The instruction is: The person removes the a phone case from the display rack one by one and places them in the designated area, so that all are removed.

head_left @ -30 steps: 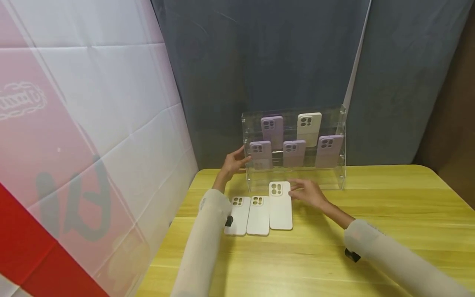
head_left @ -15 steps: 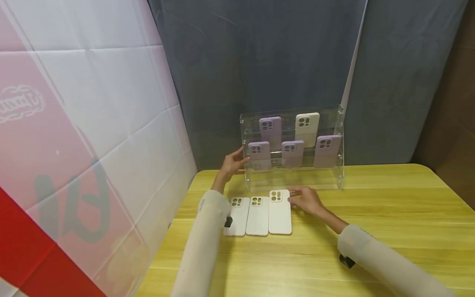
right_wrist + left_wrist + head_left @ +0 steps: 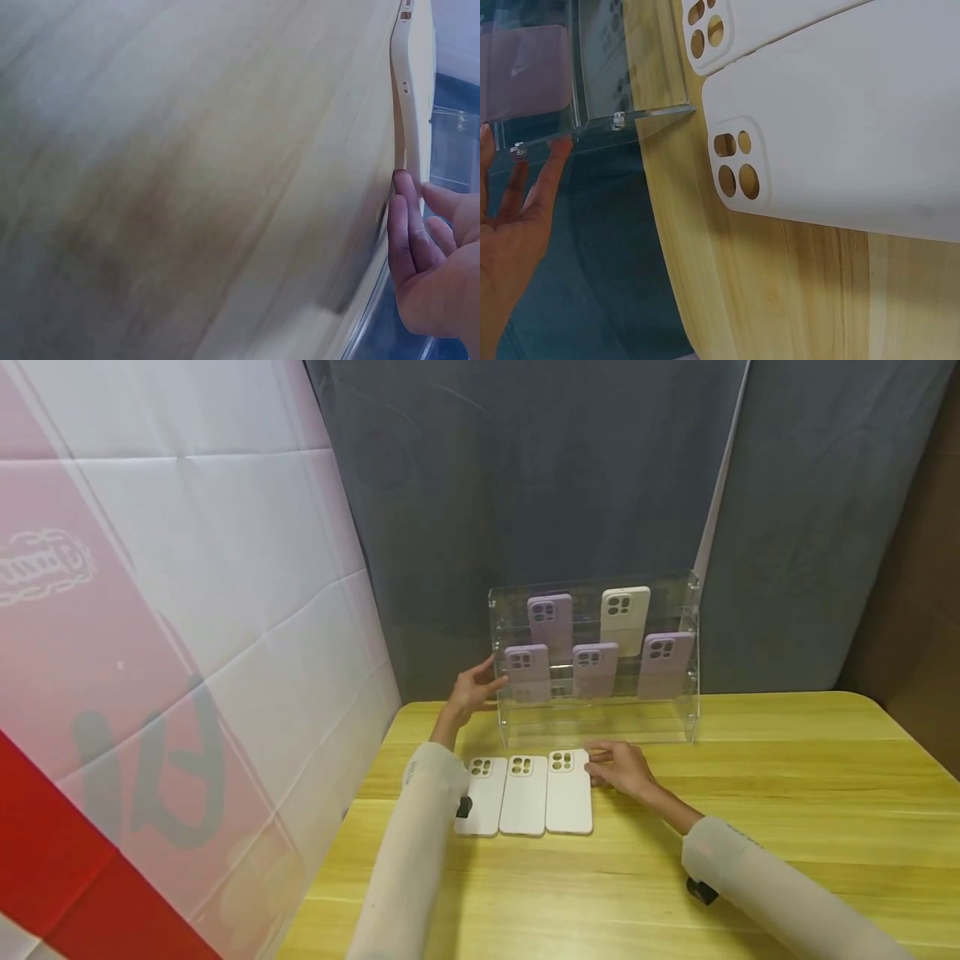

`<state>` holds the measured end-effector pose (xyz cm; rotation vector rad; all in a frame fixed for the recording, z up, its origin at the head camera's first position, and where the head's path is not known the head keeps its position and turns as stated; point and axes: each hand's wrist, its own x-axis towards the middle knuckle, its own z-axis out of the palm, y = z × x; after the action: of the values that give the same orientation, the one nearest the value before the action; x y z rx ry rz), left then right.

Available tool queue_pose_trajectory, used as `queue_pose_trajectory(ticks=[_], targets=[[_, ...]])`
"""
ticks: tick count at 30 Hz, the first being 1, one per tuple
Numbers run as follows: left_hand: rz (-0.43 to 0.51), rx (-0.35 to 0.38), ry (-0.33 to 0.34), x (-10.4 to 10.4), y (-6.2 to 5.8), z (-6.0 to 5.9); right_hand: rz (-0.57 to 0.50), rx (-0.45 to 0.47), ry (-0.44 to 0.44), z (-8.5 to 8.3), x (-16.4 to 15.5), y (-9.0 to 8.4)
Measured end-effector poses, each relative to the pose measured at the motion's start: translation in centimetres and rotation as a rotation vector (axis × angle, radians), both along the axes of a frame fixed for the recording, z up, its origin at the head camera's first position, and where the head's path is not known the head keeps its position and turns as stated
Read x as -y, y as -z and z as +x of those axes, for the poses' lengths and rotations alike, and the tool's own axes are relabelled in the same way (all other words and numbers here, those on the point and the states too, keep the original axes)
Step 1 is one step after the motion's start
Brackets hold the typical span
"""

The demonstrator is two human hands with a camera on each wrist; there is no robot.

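A white phone case (image 3: pixel 569 793) lies at the right end of a row on the table. My right hand (image 3: pixel 622 770) pinches its upper right corner; the right wrist view shows the thumb on one face of the case (image 3: pixel 414 97) and fingertips at its lower edge. Two more white cases, the middle one (image 3: pixel 522 797) and the left one (image 3: pixel 484 789), lie beside it, the left one partly covered by my sleeve. My left hand (image 3: pixel 471 689) touches the left side of a clear acrylic display stand (image 3: pixel 600 727) with extended fingers, also visible in the left wrist view (image 3: pixel 517 232).
Several purple phone cases (image 3: pixel 667 667) and one white case (image 3: pixel 625 620) stand in the rack's upper tiers. The yellow wooden table (image 3: pixel 787 760) has a rounded back right corner. A grey curtain (image 3: pixel 600 468) hangs behind, and a printed white cloth (image 3: pixel 262 552) on the left.
My right hand has lowered the right-hand white case onto the table and drawn it nearer, level with the other two. The left hand has stayed at the stand's side.
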<state>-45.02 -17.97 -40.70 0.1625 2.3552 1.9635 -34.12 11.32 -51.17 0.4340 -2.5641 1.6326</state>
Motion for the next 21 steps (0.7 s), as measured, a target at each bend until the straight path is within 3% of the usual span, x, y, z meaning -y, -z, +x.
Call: queue_pose_trajectory(ticks=[21], targets=[[-0.025, -0.018, -0.009, -0.08, -0.07, 0.30, -0.036, 0.031, 0.001, 0.45, -0.13, 0.21]])
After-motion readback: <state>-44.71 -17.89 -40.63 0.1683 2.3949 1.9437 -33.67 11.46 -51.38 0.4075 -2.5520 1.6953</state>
